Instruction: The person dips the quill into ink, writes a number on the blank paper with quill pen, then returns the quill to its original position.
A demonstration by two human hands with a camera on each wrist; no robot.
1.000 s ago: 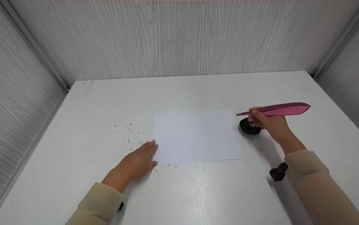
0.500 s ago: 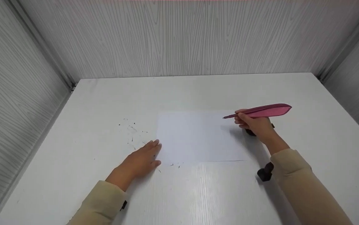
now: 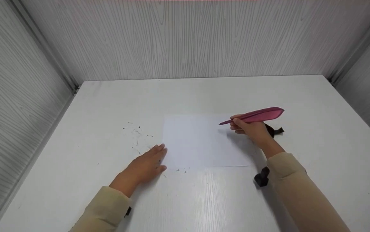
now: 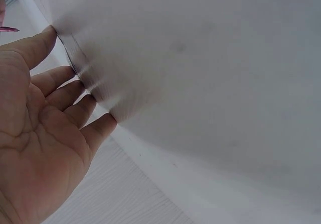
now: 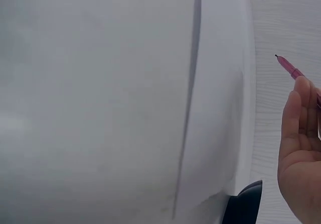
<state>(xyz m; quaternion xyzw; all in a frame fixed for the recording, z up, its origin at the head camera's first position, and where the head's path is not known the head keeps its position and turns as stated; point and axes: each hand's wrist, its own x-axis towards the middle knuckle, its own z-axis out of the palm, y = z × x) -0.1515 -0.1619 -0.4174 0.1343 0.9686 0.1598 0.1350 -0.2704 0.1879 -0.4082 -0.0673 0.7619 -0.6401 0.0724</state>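
A pink feather quill pen (image 3: 255, 115) is pinched in the right hand (image 3: 252, 130) over the white paper sheet's (image 3: 201, 141) 3 o'clock edge, the round black inkwell (image 3: 270, 130) just behind. The left hand (image 3: 144, 166), flat with straight fingers, steadies the sheet's 8 o'clock corner. Judged: carrying nib to paper; lowering it gently is called for next.

No readable writing anywhere in these views.

The white rectangular sheet of paper (image 3: 204, 140) on the white wood-grain table (image 3: 204, 199) carries no words, numbers or signs; the small dark specks on the table beside its left edge (image 3: 136, 137) are scattered marks, not letters. The pink feather quill pen (image 3: 256, 115), the black round ink pot (image 3: 272, 130) and the grey wood-grain walls (image 3: 185, 38) bear no label, brand or number.
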